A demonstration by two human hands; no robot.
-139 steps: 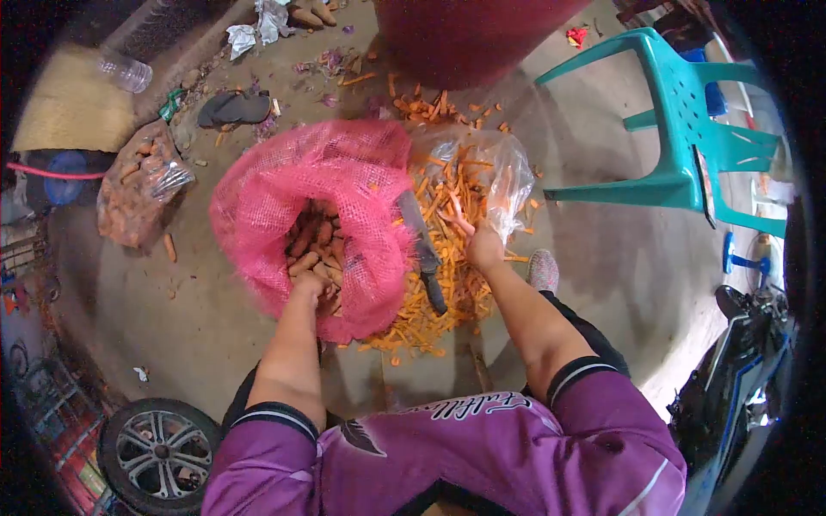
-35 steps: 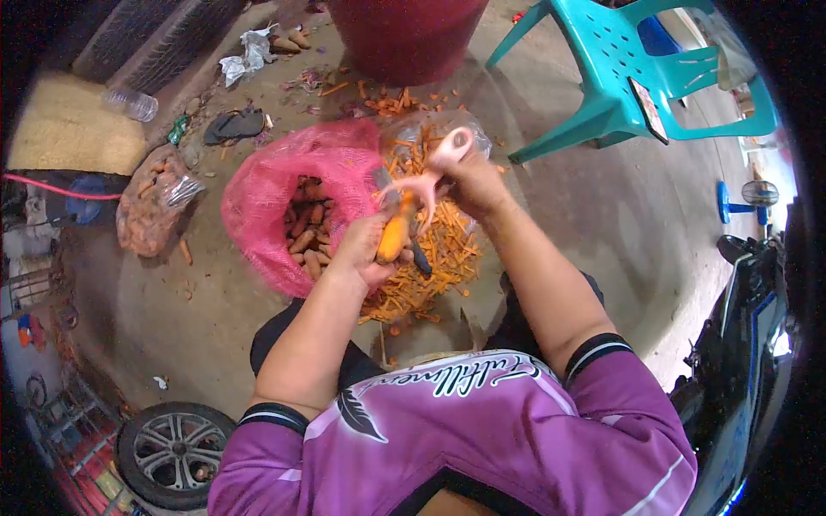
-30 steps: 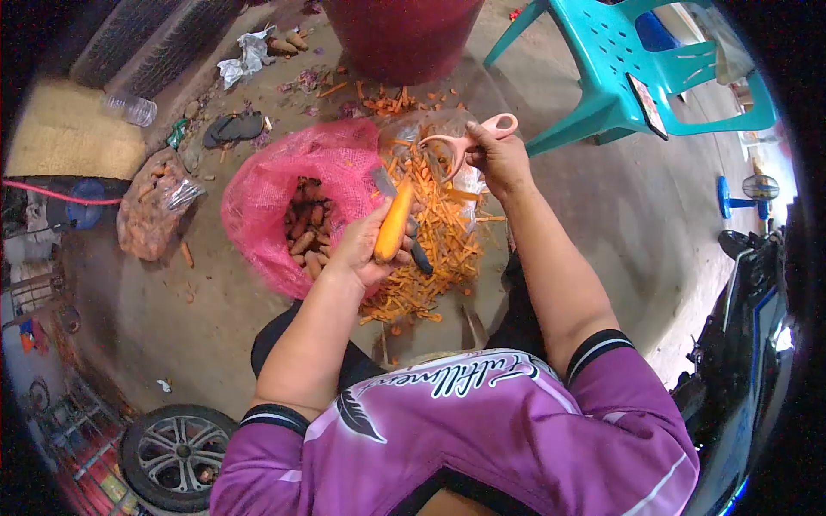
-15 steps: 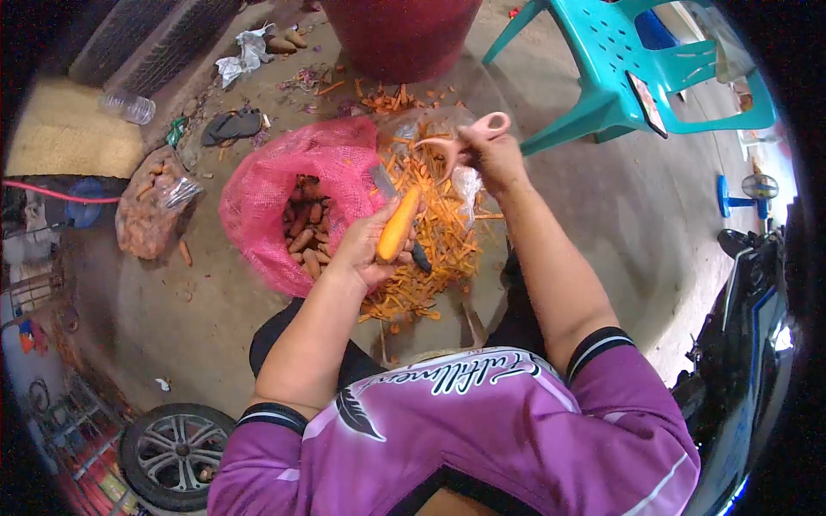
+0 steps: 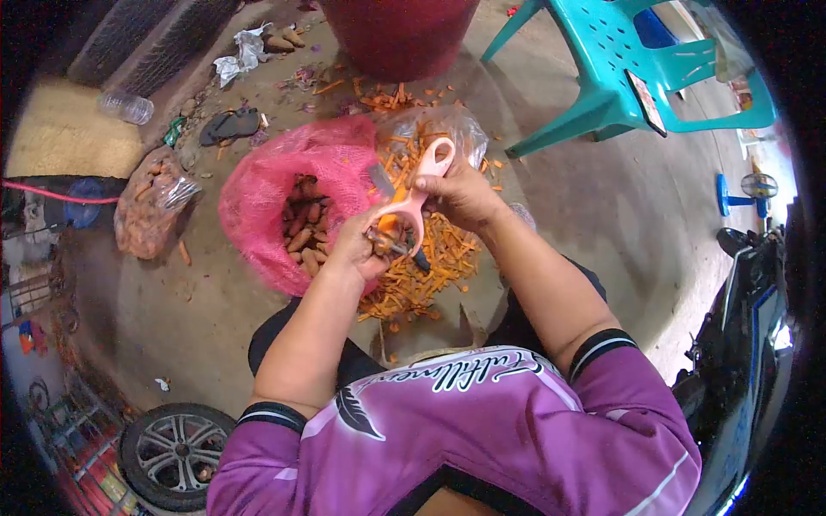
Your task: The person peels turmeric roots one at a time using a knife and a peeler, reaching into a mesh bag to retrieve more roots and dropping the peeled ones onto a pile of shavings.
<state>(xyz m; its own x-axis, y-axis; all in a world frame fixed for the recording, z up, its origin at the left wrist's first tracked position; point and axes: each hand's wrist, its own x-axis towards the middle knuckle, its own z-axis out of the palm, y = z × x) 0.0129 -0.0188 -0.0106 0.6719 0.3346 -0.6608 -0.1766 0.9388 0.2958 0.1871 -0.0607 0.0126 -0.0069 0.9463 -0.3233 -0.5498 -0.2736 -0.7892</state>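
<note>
My left hand [image 5: 353, 245] is closed around a carrot [image 5: 391, 224], whose peeled orange surface shows between the fingers and the tool. In my right hand [image 5: 465, 196] is a pink peeler [image 5: 417, 199], gripped by its handle, with its forked head against the carrot. Orange peelings [image 5: 443, 258] lie in a heap below both hands. Left of them, a pink mesh sack [image 5: 254, 198] stands open, and several unpeeled carrots [image 5: 301, 232] show inside it. A knife blade [image 5: 379, 179] juts up beside the sack; its dark handle appears near the peelings.
A large red tub [image 5: 400, 43] stands ahead. At the right are a green plastic chair [image 5: 602, 95] with a phone [image 5: 645, 101] on it, and a motorcycle [image 5: 740, 327]. Leftward are a filled plastic bag [image 5: 153, 206], a sandal [image 5: 231, 126] and a wheel [image 5: 179, 456].
My right hand has moved down and left, bringing the peeler onto the carrot. My left hand stays in nearly the same place, with the carrot turned and more covered.
</note>
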